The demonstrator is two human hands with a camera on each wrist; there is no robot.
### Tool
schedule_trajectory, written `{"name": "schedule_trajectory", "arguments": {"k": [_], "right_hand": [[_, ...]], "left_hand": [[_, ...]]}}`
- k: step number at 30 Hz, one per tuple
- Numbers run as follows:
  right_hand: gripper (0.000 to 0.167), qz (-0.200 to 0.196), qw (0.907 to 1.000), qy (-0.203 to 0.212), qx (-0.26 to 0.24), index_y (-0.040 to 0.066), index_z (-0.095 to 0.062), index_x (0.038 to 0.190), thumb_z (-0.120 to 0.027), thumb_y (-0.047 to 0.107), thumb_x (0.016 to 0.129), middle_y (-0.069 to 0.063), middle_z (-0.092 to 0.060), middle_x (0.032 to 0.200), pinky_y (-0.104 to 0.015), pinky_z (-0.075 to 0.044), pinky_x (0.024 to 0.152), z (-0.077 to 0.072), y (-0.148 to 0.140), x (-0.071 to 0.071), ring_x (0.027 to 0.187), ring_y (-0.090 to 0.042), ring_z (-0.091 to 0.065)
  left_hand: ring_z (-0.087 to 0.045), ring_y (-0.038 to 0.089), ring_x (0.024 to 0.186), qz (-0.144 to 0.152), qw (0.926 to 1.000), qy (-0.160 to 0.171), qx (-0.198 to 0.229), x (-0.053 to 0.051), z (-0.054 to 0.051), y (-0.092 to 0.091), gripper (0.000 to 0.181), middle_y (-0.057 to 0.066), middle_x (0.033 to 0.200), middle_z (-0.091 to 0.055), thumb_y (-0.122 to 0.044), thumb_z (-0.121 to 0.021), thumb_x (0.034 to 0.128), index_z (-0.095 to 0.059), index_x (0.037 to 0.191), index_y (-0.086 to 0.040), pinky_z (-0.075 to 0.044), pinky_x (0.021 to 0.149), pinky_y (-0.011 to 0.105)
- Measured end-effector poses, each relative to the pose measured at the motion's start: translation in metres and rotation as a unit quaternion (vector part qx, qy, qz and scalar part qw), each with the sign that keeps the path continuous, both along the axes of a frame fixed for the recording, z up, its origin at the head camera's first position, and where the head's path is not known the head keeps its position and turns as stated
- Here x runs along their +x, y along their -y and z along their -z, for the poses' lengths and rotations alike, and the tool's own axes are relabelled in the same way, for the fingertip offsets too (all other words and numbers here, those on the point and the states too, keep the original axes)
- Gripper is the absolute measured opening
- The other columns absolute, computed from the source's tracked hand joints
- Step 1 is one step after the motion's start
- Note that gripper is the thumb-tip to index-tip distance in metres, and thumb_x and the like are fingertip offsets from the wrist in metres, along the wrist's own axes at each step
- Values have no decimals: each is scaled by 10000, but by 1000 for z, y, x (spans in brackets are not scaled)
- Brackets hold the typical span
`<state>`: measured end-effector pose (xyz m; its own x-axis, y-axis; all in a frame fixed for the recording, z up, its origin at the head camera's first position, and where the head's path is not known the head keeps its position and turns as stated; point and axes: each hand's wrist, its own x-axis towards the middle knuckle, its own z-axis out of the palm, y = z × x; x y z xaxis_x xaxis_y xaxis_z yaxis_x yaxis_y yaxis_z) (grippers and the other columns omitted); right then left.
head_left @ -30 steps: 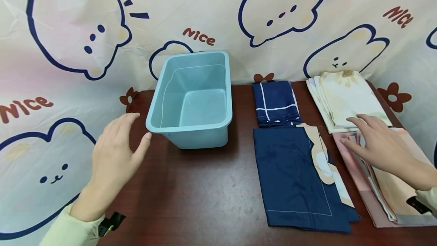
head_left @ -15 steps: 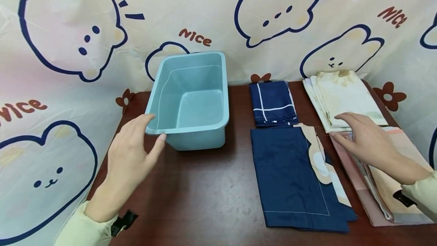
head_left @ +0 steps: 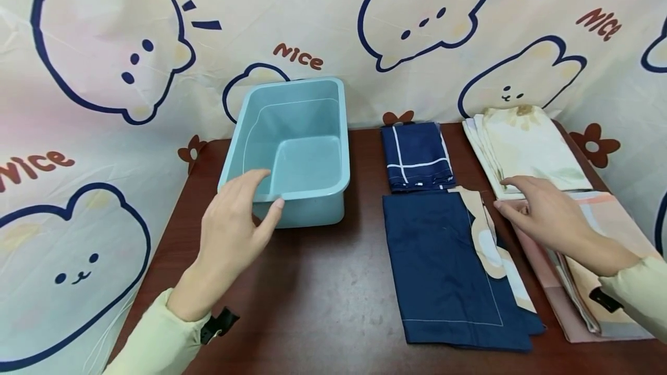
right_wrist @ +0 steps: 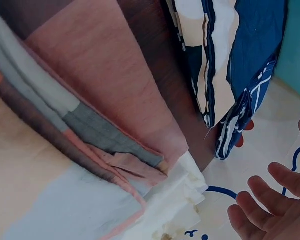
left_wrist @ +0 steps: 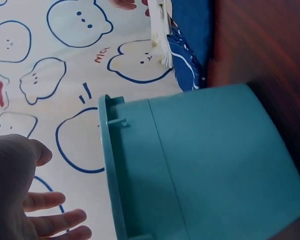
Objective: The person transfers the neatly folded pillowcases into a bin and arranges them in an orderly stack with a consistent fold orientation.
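My left hand [head_left: 229,230] is held in the air in front of a light blue plastic bin [head_left: 292,212], thumb and fingers apart. It hides the bin's near left corner in the head view. In the left wrist view, a gap lies between the fingers [left_wrist: 57,222] and the bin rim [left_wrist: 109,165]. Over the folded cloths on the right hovers my right hand [head_left: 560,221], its fingers spread and nothing in its grasp. Below it lies a pink and beige folded cloth [head_left: 615,300]; just beyond is a cream folded cloth [head_left: 542,149].
A navy folded cloth with beige shapes [head_left: 443,271] lies right of the table's middle. Behind it sits a smaller navy cloth with white lines [head_left: 419,152]. The dark brown table [head_left: 323,300] meets a cartoon-printed backdrop [head_left: 333,16] at the back and sides.
My left hand has moved right, from beside the bin to in front of its near left corner. My right hand has shifted slightly left above the cloths. Bin and cloths stay put.
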<state>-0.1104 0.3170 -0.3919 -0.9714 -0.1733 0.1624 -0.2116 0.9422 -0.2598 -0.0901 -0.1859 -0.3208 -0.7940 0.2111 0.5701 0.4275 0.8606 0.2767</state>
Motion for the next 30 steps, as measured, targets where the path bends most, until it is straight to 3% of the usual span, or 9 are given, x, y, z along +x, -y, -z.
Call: {"name": "schedule_trajectory", "arguments": {"k": [15, 23, 30], "right_hand": [[517, -90, 9999, 83, -25, 2, -604, 1312, -691, 354, 944, -291, -609, 1321, -588, -532, 716, 3, 5, -9, 951, -413, -657], [540, 11, 9994, 303, -162, -2, -585, 1341, -662, 377, 964, -298, -587, 1345, -623, -508, 767, 9, 7, -7, 1116, -461, -595], [508, -123, 9997, 39, -187, -13, -616, 1294, -707, 331, 932, -290, -629, 1290, -640, -480, 862, 12, 8, -11, 1161, -487, -580]], "left_hand": [[-617, 312, 1188, 309, 9979, 416, 386, -5, 2, -31, 463, 89, 1335, -662, -299, -698, 937, -605, 1345, -100, -540, 939, 510], [-622, 273, 1208, 491, 9965, 539, 408, -12, 11, -51, 444, 68, 1310, -670, -297, -686, 945, -608, 1337, -104, -538, 964, 478], [-623, 257, 1200, 589, 9958, 556, 428, -10, 13, -62, 431, 46, 1297, -674, -284, -683, 941, -607, 1336, -127, -529, 983, 454]]}}
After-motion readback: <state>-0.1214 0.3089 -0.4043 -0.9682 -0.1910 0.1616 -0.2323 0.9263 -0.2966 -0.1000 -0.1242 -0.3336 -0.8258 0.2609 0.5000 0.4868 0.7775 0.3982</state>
